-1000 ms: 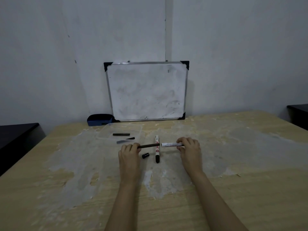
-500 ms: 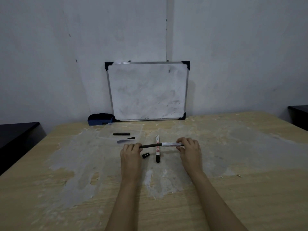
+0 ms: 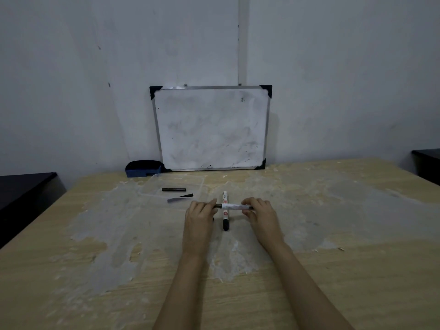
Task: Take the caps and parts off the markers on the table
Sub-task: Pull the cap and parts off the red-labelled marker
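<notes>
Head view gives me, from the left, a clear tray (image 3: 152, 189) with a dark rod (image 3: 173, 189) lying in it and two small slivers (image 3: 179, 197) beside it. My left hand (image 3: 199, 216) pinches the dark end of the held marker (image 3: 234, 206); my right hand (image 3: 260, 214) clasps its other end, the white barrel level between them above the table (image 3: 333, 270). A second marker (image 3: 225, 210) lies underneath, crossing it (black cap toward me).

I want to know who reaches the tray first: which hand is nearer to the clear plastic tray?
Left. The left hand is just right of and nearer than the tray; the right hand is farther right.
</notes>
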The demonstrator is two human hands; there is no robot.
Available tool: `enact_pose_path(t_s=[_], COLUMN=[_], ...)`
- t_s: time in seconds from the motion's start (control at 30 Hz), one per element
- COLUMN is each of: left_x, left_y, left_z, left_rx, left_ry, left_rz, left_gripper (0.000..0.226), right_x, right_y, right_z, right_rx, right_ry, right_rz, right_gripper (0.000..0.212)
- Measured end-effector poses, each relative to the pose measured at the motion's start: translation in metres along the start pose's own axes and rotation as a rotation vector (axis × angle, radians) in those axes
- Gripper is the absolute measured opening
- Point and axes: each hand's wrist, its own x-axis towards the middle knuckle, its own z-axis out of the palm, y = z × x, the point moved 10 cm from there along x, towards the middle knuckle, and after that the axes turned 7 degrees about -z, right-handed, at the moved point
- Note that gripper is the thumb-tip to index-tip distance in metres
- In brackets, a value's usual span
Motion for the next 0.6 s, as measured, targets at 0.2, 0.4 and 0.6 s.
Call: enact_pose_path(t_s=[0.2,0.4,0.6], left_x=[-0.002,-0.010,-0.008], left_y=[-0.016,-0.045,-0.045], left_z=[0.006,0.028,0.035], left_rx=[0.016,0.243,0.227], left_ry=[-0.027,-0.233,-0.261], left_rz=[-0.209,-0.352,-0.298], left_gripper=[0.035,0.036,0.024], right_x=[-0.002,-0.003,-0.002], right_y=[0.007,0.007,0.005], right_z=[-0.002,-0.009,-0.002], right_rx=[0.183,0.264,0.227], right_ry=[0.068,0.152,0.117], right_rz=[0.107,0.140,0.119], right_gripper=[0.013,0.019,0.019])
